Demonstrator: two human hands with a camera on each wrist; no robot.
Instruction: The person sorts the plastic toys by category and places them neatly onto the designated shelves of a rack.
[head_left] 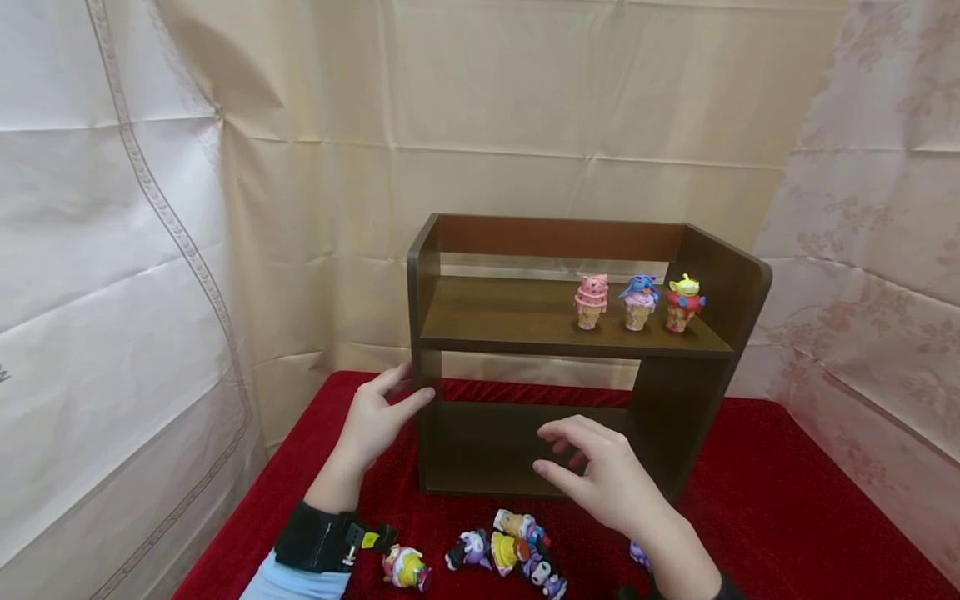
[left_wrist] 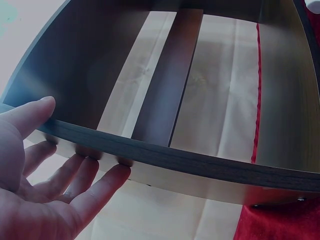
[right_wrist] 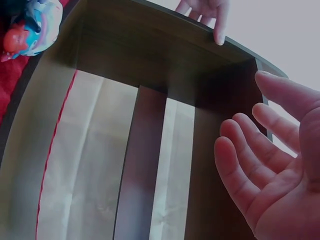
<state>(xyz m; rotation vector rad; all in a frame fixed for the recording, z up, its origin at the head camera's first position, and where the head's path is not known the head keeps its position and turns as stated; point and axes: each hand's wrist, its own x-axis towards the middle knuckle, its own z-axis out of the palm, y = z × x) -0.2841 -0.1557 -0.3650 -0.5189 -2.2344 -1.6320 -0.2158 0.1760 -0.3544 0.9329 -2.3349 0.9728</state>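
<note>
A dark brown two-tier wooden shelf (head_left: 517, 342) stands upright on a red cloth. My left hand (head_left: 378, 417) holds its left side panel; in the left wrist view the thumb lies over the front edge and the fingers (left_wrist: 102, 192) touch the outer face. My right hand (head_left: 596, 471) hovers before the lower compartment, fingers loosely bent, nothing held. On the upper tier, toward the right, stand three ice-cream-cone figurines: a pink one (head_left: 592, 300), a blue-and-lilac one (head_left: 638, 302) and a green-and-red one (head_left: 683, 303).
Several small figurines lie on the red cloth (head_left: 795, 500) before the shelf: a yellow-and-pink one (head_left: 406, 568), a purple-and-black one (head_left: 470, 550) and a cluster (head_left: 525, 546). A purple one (head_left: 640, 556) is partly hidden by my right forearm. Beige curtains (head_left: 525, 108) hang behind.
</note>
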